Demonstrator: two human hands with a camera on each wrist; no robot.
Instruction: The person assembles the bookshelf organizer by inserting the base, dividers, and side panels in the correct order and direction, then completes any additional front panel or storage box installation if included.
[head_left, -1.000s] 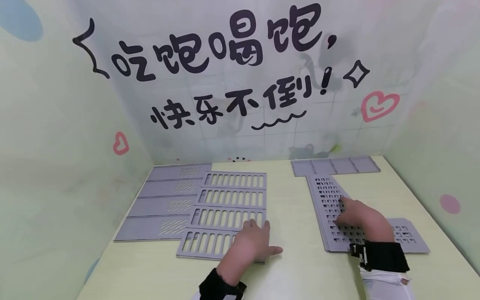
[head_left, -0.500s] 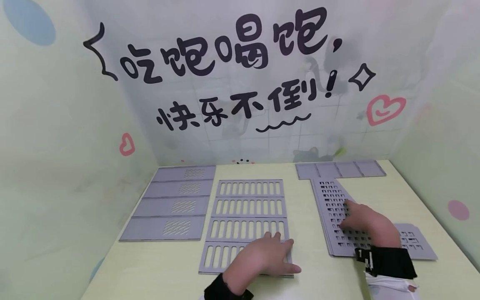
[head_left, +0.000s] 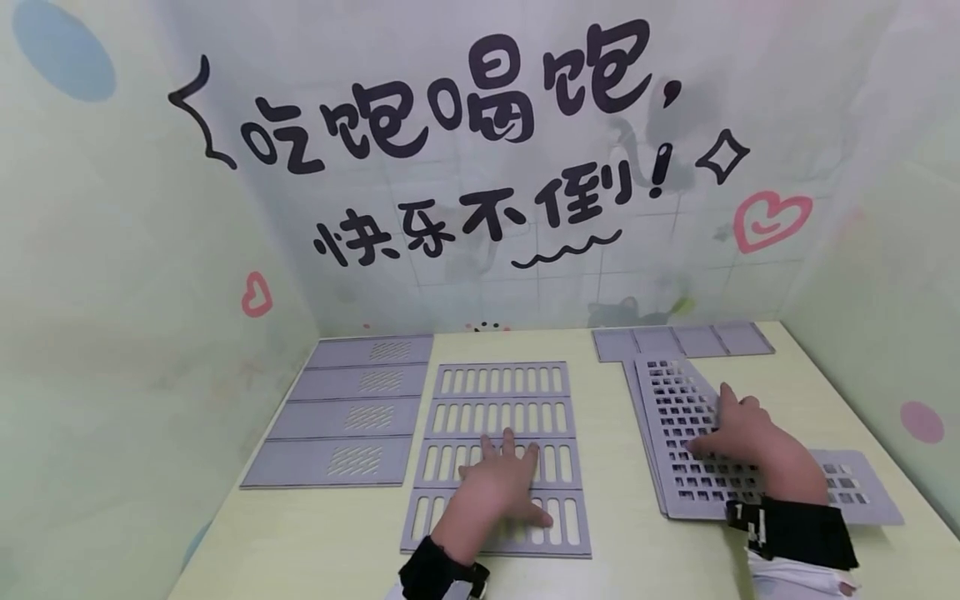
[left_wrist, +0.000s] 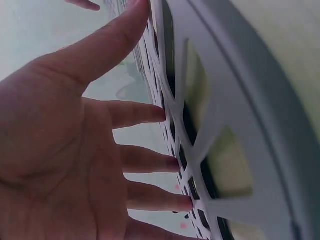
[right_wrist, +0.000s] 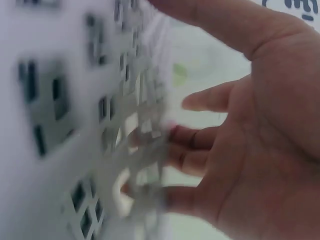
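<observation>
1. Head view, right of centre: a perforated panel (head_left: 688, 416) is pinched by the right hand (head_left: 750, 433), the thumb laid over its face; in the right wrist view, fingertips are seen beneath, through its holes.
2. Change: compared with half a second before, this panel has been shifted rightward and its lower-right end appears raised; more of a lower perforated panel (head_left: 637, 392) is exposed, so the upper one is judged to be separated from its pile.
3. Lower centre: slotted panelling (head_left: 465, 438) is touched by the left hand (head_left: 498, 483), its fingers spread; the hand has been brought inward from the right edge.
4. Counts: perforated panels, at least two; slotted rows, four (joined or separate cannot be told); hatched strips (head_left: 315, 417) at left, four; sectioned strip (head_left: 656, 342) at upper right, one, with four sections.
5. Surround: all are borne by one pale table (head_left: 300, 542).
</observation>
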